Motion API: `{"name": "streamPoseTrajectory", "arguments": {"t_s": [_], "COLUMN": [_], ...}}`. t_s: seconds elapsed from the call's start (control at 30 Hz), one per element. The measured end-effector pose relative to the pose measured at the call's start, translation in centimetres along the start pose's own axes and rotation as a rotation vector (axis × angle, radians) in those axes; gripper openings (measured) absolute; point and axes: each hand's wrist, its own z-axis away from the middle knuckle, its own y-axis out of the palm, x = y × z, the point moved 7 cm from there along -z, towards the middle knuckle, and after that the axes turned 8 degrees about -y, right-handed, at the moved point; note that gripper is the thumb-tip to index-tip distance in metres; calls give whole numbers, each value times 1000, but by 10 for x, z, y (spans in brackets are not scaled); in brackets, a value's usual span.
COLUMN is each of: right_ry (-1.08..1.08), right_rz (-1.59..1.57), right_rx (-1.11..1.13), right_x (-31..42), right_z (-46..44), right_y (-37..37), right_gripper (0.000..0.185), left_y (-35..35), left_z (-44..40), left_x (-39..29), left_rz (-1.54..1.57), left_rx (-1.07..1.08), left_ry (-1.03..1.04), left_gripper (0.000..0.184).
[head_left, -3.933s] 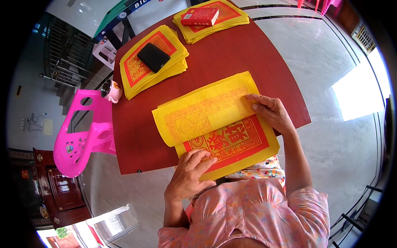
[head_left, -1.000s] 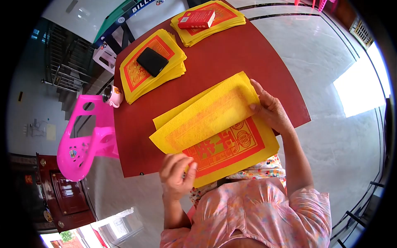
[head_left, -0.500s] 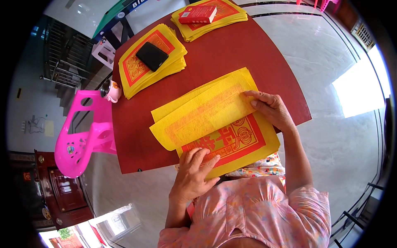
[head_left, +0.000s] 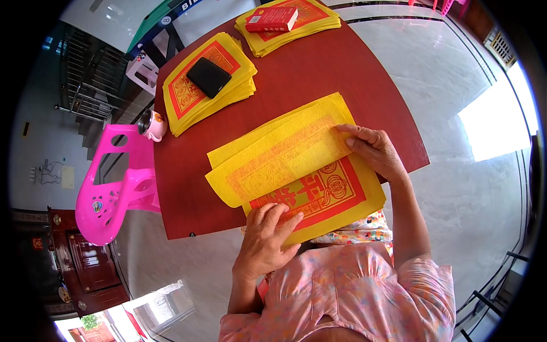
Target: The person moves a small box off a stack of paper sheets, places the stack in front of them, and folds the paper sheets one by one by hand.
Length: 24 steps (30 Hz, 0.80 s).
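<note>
A yellow paper sheet (head_left: 279, 159) is folded over so that its back faces up, with the print showing faintly through. My right hand (head_left: 377, 149) pinches its right edge between thumb and fingers. Below it lies another yellow sheet with a red printed design (head_left: 336, 196), partly covered by the fold. My left hand (head_left: 263, 240) rests on the lower left part of that printed sheet, fingers apart and laid on the paper. The papers lie at the near edge of the red-brown table (head_left: 319, 74).
A black phone or wallet-like item (head_left: 209, 77) lies on one stack of yellow papers (head_left: 188, 117). A red book (head_left: 272, 19) lies on a second stack (head_left: 319, 25). A pink mug (head_left: 152, 126) stands at the left edge, beside a pink plastic chair (head_left: 108, 194).
</note>
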Motion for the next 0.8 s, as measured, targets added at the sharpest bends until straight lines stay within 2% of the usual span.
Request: {"name": "streamPoseTrajectory", "arguments": {"t_s": [0.33, 0.63, 0.8], "right_ry": [-14, 11, 5], "right_rz": [29, 12, -13], "right_rx": [8, 4, 5], "right_x": [0, -2, -2], "right_z": [-1, 0, 0], "right_y": [0, -1, 0], "right_gripper": [26, 26, 26], "left_y": [-3, -10, -34], "left_z": [0, 2, 10], "left_x": [4, 7, 18], "left_rz": [44, 99, 156], "left_rx": [2, -29, -141], "left_ry": [12, 30, -15], "left_gripper": [58, 47, 38]}}
